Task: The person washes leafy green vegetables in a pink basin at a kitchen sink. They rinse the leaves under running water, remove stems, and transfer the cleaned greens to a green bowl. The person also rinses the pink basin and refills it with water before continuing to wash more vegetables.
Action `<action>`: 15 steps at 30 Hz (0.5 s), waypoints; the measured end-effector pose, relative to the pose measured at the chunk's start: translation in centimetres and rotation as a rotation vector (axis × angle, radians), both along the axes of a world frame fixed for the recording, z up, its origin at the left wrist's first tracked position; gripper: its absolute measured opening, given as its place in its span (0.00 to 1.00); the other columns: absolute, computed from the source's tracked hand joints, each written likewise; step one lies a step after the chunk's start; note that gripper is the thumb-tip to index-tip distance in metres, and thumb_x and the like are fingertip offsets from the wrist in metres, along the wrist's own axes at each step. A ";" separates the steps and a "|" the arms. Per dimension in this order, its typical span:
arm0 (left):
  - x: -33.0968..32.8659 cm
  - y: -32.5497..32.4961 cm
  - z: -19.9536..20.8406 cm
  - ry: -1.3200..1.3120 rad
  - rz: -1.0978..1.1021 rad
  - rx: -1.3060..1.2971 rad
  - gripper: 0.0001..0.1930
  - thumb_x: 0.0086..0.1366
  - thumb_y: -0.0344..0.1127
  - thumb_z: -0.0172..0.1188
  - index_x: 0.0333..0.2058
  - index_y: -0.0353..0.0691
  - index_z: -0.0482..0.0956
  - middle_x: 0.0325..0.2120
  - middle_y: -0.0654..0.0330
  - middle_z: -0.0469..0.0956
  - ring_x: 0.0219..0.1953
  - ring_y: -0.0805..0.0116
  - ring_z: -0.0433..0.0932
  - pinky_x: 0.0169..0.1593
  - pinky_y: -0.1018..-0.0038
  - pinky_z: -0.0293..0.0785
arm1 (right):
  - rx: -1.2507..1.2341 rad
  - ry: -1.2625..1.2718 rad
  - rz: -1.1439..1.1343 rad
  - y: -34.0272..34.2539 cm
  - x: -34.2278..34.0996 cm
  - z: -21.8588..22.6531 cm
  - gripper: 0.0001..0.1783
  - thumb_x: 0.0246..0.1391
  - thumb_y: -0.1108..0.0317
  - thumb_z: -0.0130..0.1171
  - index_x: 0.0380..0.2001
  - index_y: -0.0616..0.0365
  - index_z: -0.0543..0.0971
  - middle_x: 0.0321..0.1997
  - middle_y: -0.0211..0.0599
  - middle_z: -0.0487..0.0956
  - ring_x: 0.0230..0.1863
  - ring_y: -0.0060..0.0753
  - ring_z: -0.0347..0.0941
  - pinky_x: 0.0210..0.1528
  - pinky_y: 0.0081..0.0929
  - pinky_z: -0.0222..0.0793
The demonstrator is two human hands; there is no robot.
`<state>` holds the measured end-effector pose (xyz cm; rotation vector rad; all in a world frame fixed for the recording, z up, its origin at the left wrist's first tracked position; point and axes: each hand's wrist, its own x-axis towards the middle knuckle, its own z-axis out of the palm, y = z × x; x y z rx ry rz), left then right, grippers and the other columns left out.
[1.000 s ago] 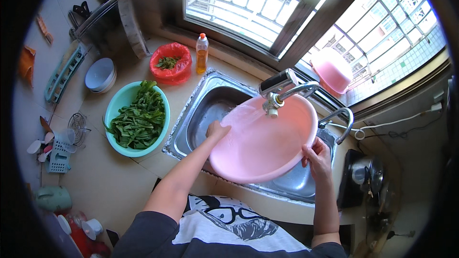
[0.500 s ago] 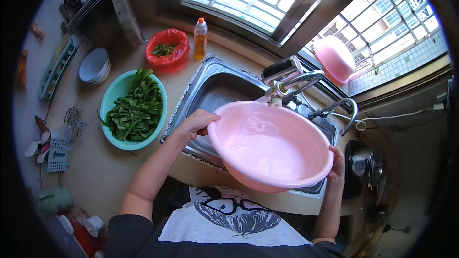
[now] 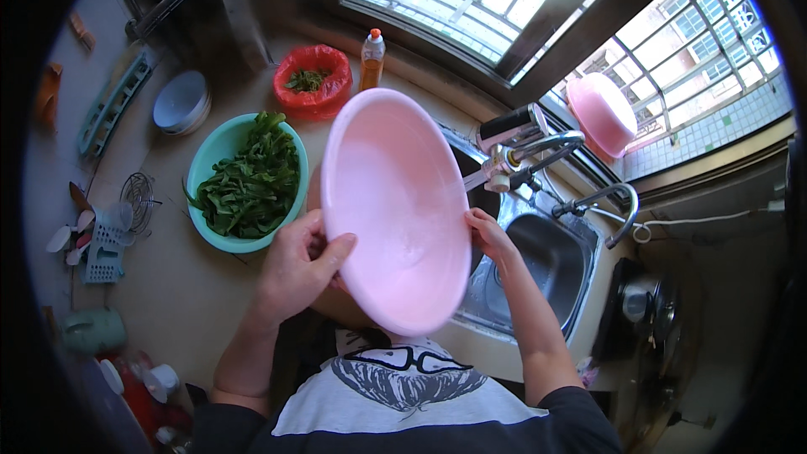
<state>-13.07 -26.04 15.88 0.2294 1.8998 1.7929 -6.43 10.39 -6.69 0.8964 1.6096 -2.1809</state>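
Note:
A large pink basin (image 3: 391, 202) is held tilted in front of me, its opening toward me and its long side upright. My left hand (image 3: 304, 262) grips its left rim, thumb over the edge. On the opposite rim, my right hand (image 3: 489, 234) is closed, its fingers partly hidden. A little water appears near the bottom of the basin. Behind it runs the metal double sink (image 3: 551, 265), whose left bowl is mostly covered. Water seems to come from the faucet (image 3: 503, 170) beside the basin's right edge.
Left of the basin stands a turquoise basin (image 3: 197, 220) of leafy greens (image 3: 252, 181). Behind are a red plastic bag (image 3: 315, 105) with greens and a dish soap bottle (image 3: 371, 63). White bowls (image 3: 181, 102) sit farther left. Another pink basin (image 3: 603, 113) rests by the window.
The pink basin has swung from lying nearly level over the sink to a steep tilt, shifting left. Both hands moved left with it, and the right sink bowl has come into view.

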 end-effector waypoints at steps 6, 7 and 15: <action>-4.2 -1.4 -9.4 0.158 0.199 -0.164 0.10 0.65 0.34 0.55 0.29 0.33 0.72 0.18 0.62 0.75 0.17 0.78 0.72 0.19 0.81 0.68 | 0.264 0.244 -0.270 3.1 -4.3 2.9 0.05 0.58 0.65 0.51 0.36 0.50 0.73 0.24 0.22 0.73 0.21 0.17 0.70 0.19 0.17 0.62; -4.5 -0.8 -11.2 0.025 0.232 -0.145 0.10 0.66 0.35 0.54 0.29 0.33 0.71 0.18 0.62 0.74 0.16 0.78 0.71 0.18 0.81 0.68 | 0.327 0.217 -0.289 4.1 -4.2 4.0 0.05 0.60 0.63 0.49 0.35 0.49 0.73 0.21 0.18 0.71 0.18 0.13 0.65 0.16 0.16 0.56; -1.9 3.1 -14.3 -0.243 0.139 0.123 0.13 0.66 0.41 0.54 0.25 0.39 0.71 0.16 0.64 0.72 0.14 0.78 0.69 0.16 0.82 0.63 | 0.828 -0.032 -0.124 8.6 4.6 10.0 0.13 0.54 0.65 0.54 0.27 0.66 0.78 0.25 0.33 0.77 0.27 0.21 0.69 0.29 0.22 0.65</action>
